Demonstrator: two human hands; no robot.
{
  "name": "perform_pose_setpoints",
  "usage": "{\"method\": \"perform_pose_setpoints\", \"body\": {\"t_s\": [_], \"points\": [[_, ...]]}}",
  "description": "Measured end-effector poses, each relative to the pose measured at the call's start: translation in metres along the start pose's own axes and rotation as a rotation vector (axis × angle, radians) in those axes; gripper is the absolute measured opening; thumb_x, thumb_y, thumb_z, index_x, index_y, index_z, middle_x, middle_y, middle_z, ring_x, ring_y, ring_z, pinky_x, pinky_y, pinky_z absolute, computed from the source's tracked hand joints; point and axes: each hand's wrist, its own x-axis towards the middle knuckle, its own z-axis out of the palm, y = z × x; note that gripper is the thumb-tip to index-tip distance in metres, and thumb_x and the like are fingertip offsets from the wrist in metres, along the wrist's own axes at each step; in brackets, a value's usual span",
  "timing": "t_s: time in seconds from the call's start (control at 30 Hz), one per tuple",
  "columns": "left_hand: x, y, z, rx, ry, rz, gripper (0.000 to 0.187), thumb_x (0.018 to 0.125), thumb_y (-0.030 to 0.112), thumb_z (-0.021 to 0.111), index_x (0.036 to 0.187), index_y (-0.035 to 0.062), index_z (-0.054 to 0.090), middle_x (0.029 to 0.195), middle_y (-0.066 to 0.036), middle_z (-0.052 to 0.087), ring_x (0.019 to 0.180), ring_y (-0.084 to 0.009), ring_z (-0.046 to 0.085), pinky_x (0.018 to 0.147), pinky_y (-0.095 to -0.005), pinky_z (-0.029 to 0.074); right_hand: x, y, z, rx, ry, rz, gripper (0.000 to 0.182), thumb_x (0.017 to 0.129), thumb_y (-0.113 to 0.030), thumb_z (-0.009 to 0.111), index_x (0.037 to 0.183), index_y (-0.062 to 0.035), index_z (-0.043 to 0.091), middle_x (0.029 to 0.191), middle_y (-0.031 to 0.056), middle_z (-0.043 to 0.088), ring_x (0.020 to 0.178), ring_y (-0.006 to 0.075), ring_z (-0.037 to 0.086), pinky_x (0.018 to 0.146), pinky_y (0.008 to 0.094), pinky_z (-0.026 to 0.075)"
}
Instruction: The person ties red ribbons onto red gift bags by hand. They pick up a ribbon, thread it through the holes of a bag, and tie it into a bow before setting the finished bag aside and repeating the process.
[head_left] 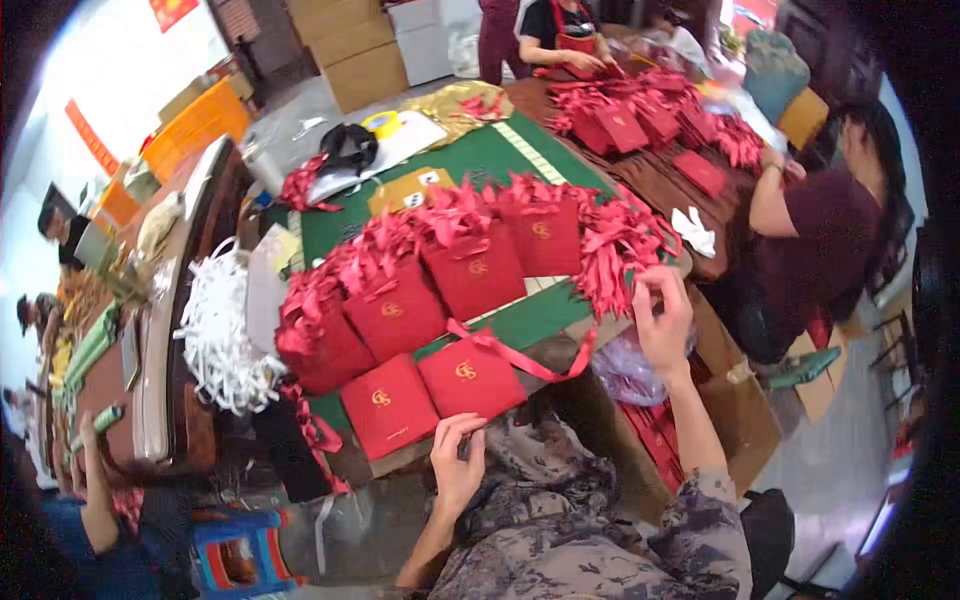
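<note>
Two flat red pouches with gold lettering lie side by side at the table's near edge, a left pouch (390,405) and a right pouch (470,375). From the right one a red ribbon (540,372) loops out to the right. My left hand (458,462) is at the lower edge of these pouches, its fingers loosely curved and apart, holding nothing visible. Beside a heap of red ribbons (615,250), my right hand (662,320) is raised with thumb and finger bent together. Whatever is between those fingertips, if anything, is too small to make out.
Stacked red ribboned pouches (395,310) stand in a row on the green mat (545,150). White straps (225,330) hang at left. A cardboard box (735,400) with a plastic bag (630,365) is below right. Co-workers sit around a brown table (535,100) holding more pouches.
</note>
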Motion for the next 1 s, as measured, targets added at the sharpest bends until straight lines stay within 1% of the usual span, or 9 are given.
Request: {"method": "perform_pose_setpoints", "body": {"t_s": [0.13, 0.17, 0.3, 0.37, 0.53, 0.7, 0.83, 0.97, 1.0], "points": [[-0.003, 0.0, -0.009, -0.008, 0.03, -0.002, 0.016, 0.088, -0.002, 0.066, 0.103, 0.0024, 0.069, 0.107, -0.015, 0.064, 0.099, -0.0272, 0.066, 0.081, -0.0346, 0.055, 0.002, 0.057, 0.053, -0.082, -0.252, -0.026, 0.011, 0.086, -0.003, 0.064, 0.096, -0.0027, 0.062, 0.096, 0.0129, 0.061, 0.093, 0.0326, 0.061, 0.084, 0.0398, 0.049], [-0.002, -0.002, -0.013, -0.003, 0.028, -0.006, 0.016, 0.088, -0.001, 0.066, 0.103, 0.0024, 0.069, 0.108, -0.015, 0.064, 0.1, -0.0267, 0.066, 0.081, -0.0347, 0.056, -0.01, 0.076, 0.067, -0.175, -0.271, -0.12, 0.013, 0.085, -0.007, 0.067, 0.097, -0.0047, 0.063, 0.1, 0.0134, 0.061, 0.097, 0.0342, 0.06, 0.087, 0.0429, 0.049], [0.015, -0.001, -0.024, 0.052, 0.04, -0.011, 0.017, 0.087, -0.001, 0.066, 0.104, 0.0026, 0.068, 0.108, -0.015, 0.064, 0.1, -0.0299, 0.065, 0.083, -0.0373, 0.055, -0.05, 0.052, 0.077, -0.197, -0.31, -0.116, 0.015, 0.085, -0.011, 0.069, 0.098, -0.006, 0.065, 0.103, 0.0142, 0.06, 0.1, 0.035, 0.06, 0.087, 0.0445, 0.049], [0.026, -0.011, -0.025, 0.218, 0.024, 0.085, 0.014, 0.086, -0.001, 0.067, 0.1, 0.0016, 0.067, 0.103, -0.014, 0.065, 0.094, -0.0286, 0.064, 0.078, -0.0339, 0.054, -0.064, 0.027, 0.077, -0.093, -0.428, -0.043, 0.012, 0.086, -0.012, 0.069, 0.097, -0.0064, 0.066, 0.1, 0.0128, 0.062, 0.095, 0.0337, 0.062, 0.081, 0.0431, 0.051], [0.067, -0.031, -0.015, 0.395, -0.076, 0.132, 0.031, 0.081, 0.004, 0.07, 0.111, 0.0031, 0.063, 0.112, -0.017, 0.062, 0.104, -0.0349, 0.058, 0.088, -0.0419, 0.049, -0.096, 0.002, 0.104, 0.023, -0.578, 0.034, 0.012, 0.087, -0.015, 0.07, 0.096, -0.0065, 0.069, 0.096, 0.011, 0.064, 0.094, 0.0322, 0.063, 0.083, 0.041, 0.05], [0.099, -0.051, 0.012, 0.596, -0.129, 0.198, 0.044, 0.079, 0.01, 0.073, 0.119, 0.0013, 0.06, 0.118, -0.016, 0.06, 0.11, -0.0362, 0.053, 0.094, -0.0453, 0.046, -0.105, -0.009, 0.128, -0.083, -0.537, -0.013, 0.024, 0.085, -0.016, 0.072, 0.104, -0.0027, 0.064, 0.101, 0.0137, 0.06, 0.1, 0.0344, 0.059, 0.085, 0.0434, 0.048], [0.102, -0.047, 0.038, 0.5, -0.259, 0.335, 0.045, 0.079, 0.008, 0.071, 0.122, 0.0024, 0.06, 0.119, -0.015, 0.06, 0.11, -0.0346, 0.054, 0.094, -0.0434, 0.047, -0.117, 0.001, 0.128, -0.148, -0.556, -0.044, 0.028, 0.084, -0.016, 0.072, 0.102, 0.0009, 0.06, 0.103, 0.0163, 0.057, 0.097, 0.0371, 0.057, 0.083, 0.0461, 0.047], [0.101, -0.055, 0.059, 0.441, -0.441, 0.422, 0.028, 0.08, 0.006, 0.068, 0.108, 0.0043, 0.069, 0.11, -0.012, 0.064, 0.101, -0.0332, 0.057, 0.092, -0.0415, 0.049, -0.125, 0.014, 0.121, -0.112, -0.616, 0.022, 0.028, 0.084, -0.02, 0.073, 0.101, -0.002, 0.061, 0.103, 0.015, 0.057, 0.097, 0.0364, 0.056, 0.083, 0.0464, 0.046], [0.1, -0.056, 0.064, 0.413, -0.384, 0.41, 0.021, 0.08, 0.004, 0.067, 0.101, 0.0053, 0.071, 0.102, -0.012, 0.065, 0.094, -0.0333, 0.059, 0.087, -0.0418, 0.05, -0.124, 0.014, 0.117, -0.117, -0.615, 0.03, 0.028, 0.084, -0.02, 0.073, 0.101, -0.002, 0.061, 0.103, 0.015, 0.057, 0.097, 0.0364, 0.056, 0.083, 0.0464, 0.046]]}}
